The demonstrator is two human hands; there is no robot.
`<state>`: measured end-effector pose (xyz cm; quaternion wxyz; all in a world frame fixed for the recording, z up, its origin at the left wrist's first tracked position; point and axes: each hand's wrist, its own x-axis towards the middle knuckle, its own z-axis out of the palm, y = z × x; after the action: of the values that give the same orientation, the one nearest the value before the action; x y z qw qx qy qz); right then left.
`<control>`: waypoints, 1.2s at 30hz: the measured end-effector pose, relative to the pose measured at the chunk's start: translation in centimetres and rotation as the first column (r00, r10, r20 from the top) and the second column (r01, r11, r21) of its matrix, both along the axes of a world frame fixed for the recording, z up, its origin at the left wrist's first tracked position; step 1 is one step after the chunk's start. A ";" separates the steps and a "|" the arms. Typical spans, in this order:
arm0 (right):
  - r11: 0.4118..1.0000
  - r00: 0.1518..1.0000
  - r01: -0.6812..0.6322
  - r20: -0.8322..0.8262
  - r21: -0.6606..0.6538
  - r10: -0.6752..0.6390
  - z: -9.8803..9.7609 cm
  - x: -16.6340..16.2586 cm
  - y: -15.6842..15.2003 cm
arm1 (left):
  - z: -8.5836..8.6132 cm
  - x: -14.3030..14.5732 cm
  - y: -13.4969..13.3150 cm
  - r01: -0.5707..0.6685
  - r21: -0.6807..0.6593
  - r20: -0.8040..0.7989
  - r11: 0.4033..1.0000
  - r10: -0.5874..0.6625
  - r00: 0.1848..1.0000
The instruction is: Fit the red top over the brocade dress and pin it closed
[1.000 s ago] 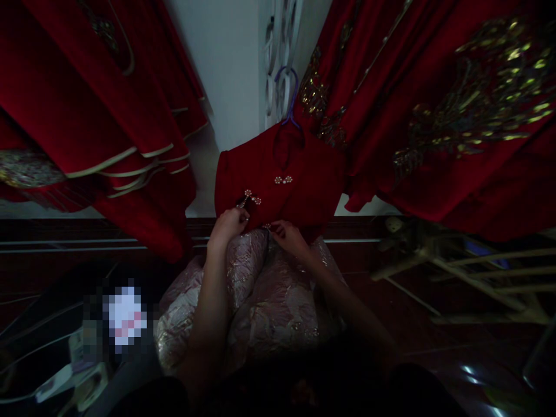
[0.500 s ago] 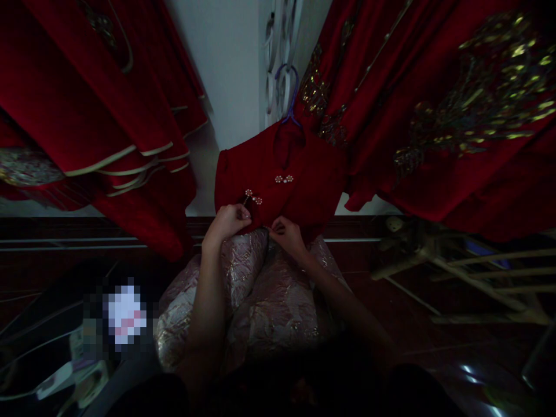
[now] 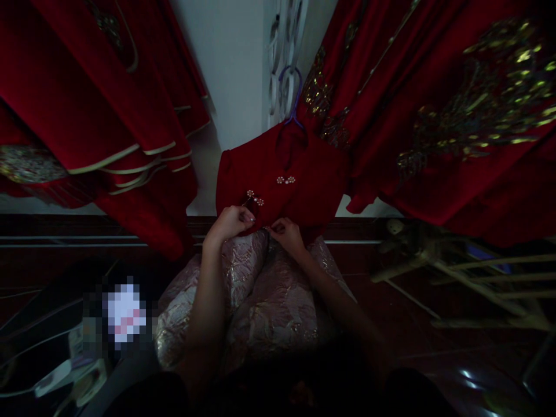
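A small red garment [image 3: 304, 191] hangs on a purple hanger [image 3: 292, 95] in front of me, with two beaded clasps [image 3: 285, 180] on its front. My left hand [image 3: 228, 223] is closed in a pinch on the garment's front edge just under the lower clasp [image 3: 254, 198]. My right hand [image 3: 286, 234] is closed on the same edge a little to the right. Below the red top hangs a pale pink brocade skirt [image 3: 269, 295], partly covered by my forearms.
Red embroidered robes [image 3: 456, 116] hang at the right, and red robes with pale trim [image 3: 108, 116] at the left. A wooden rack [image 3: 469, 278] lies low on the right. A white wall [image 3: 234, 69] is behind. Dim clutter sits at the lower left [image 3: 82, 370].
Both hands have shifted slightly up and closer together on the garment's front edge. The view has drifted a little.
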<state>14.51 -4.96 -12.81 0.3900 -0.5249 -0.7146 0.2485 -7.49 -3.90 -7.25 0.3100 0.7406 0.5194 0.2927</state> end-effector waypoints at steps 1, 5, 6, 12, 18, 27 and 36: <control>0.999 0.999 -0.028 -0.038 -0.035 0.026 0.4 0.1 -0.1 | -0.1 0.0 0.1 -0.006 -0.010 -0.001 1.000 0.006 1.000; 0.982 0.979 -0.159 -0.147 -0.098 0.144 2.5 0.1 -0.5 | -0.6 -0.2 0.4 -0.003 -0.041 0.011 0.999 0.003 1.000; 0.978 0.972 -0.182 -0.168 -0.097 0.164 3.0 -0.1 -0.5 | -0.7 -0.3 0.4 0.006 -0.046 0.014 0.999 -0.006 1.000; 0.970 0.942 -0.226 -0.271 -0.085 0.196 4.8 -1.6 -0.3 | 0.0 -0.1 0.2 -0.006 -0.035 -0.033 0.999 0.005 0.999; 0.958 0.902 -0.266 -0.379 -0.107 0.208 5.6 -1.6 -0.1 | 0.0 0.7 0.2 -0.026 0.052 -0.194 0.998 0.035 0.980; 0.919 0.858 -0.368 -0.432 -0.139 0.278 8.6 -0.1 -0.3 | -0.1 0.9 0.4 -0.028 0.132 -0.221 0.991 0.057 0.974; 0.988 0.973 -0.146 -0.188 -0.052 0.134 4.3 -3.8 3.0 | 0.2 0.4 0.3 -0.106 0.123 -0.080 0.987 0.116 0.990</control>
<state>10.73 -1.94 -8.49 0.4185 -0.4605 -0.7021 0.3462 -7.12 -3.62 -7.08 0.2259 0.7395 0.5546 0.3074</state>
